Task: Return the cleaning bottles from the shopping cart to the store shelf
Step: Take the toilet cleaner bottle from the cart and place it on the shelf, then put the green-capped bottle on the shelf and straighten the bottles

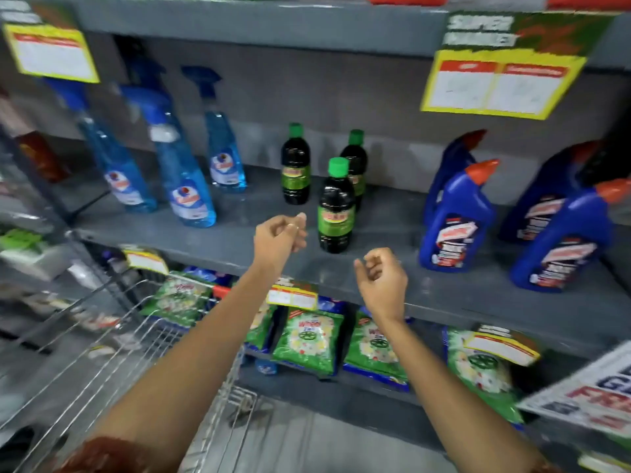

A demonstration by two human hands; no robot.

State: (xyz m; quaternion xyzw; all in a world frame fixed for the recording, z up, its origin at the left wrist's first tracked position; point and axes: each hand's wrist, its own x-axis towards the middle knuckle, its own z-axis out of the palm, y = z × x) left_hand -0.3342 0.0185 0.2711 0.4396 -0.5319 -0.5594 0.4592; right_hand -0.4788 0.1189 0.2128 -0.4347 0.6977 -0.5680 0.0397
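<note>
Both hands are empty and loosely curled in front of the grey store shelf point(392, 216). The left hand point(280, 237) hangs just left of the nearest dark green-capped bottle point(336, 207), fingers half closed on nothing; the right hand point(382, 279) sits lower, below and right of that bottle, also relaxed and holding nothing. That bottle stands upright near the shelf's front edge, long axis vertical, cap up, label facing the camera; two matching bottles point(295, 164) stand behind it. The left hand is the nearer. The wire shopping cart point(146, 339) lies down and left of both hands, so any further bottle likely means reaching that way; its contents are too blurred to make out.
</note>
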